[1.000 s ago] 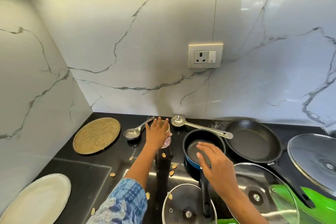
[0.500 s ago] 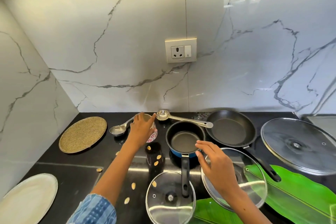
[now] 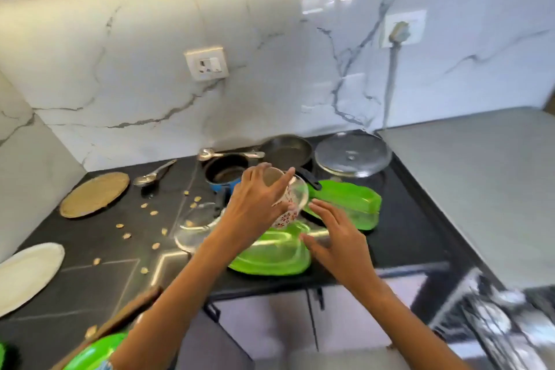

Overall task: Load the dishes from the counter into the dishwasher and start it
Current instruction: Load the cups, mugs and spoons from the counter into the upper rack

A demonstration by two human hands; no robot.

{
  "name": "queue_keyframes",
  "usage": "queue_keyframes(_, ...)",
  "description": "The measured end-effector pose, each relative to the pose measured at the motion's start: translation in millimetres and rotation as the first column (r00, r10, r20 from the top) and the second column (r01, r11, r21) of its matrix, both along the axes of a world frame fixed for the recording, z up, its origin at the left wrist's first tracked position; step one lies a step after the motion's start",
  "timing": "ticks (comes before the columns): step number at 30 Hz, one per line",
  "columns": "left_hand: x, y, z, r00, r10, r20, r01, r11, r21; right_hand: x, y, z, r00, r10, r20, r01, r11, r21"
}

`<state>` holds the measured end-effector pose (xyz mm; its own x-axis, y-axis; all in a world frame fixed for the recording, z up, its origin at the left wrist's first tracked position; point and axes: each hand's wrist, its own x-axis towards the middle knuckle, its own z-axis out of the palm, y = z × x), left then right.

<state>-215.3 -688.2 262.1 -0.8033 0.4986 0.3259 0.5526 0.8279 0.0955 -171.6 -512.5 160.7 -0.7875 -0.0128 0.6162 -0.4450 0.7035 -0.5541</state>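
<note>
A black worktop [image 3: 90, 273] runs under a marble wall, with a dishwasher rack [image 3: 492, 324] blurred at the near right. Nearest on the worktop, a green plate [image 3: 270, 258] lies at the front edge. Above it the right hand [image 3: 336, 237] hovers, fingers straight and spread, holding nothing. Just left and farther, the left hand [image 3: 255, 201] grips a cup [image 3: 283, 198] with red flowers, fingers curled round its rim; the cup is lifted off the worktop and tilted, long axis slanting, mouth pointing up and far-left. Seeds [image 3: 156, 213] lie scattered to the left. Farther back sit a blue saucepan [image 3: 225, 173], a frying pan [image 3: 286, 152] and a glass lid [image 3: 353, 156].
</note>
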Motion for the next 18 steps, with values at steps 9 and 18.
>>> queue_keyframes(9,160,209,-68,0.868,-0.460,0.185,0.435,0.886,0.164,209,167,-63,0.913,-0.306,0.269,0.355,0.922,-0.153)
queue_keyframes(18,213,357,-199,0.573,-0.707,0.415,0.638,0.702,0.315,323,296,-170,0.777,-0.554,0.301,0.588,0.809,-0.029)
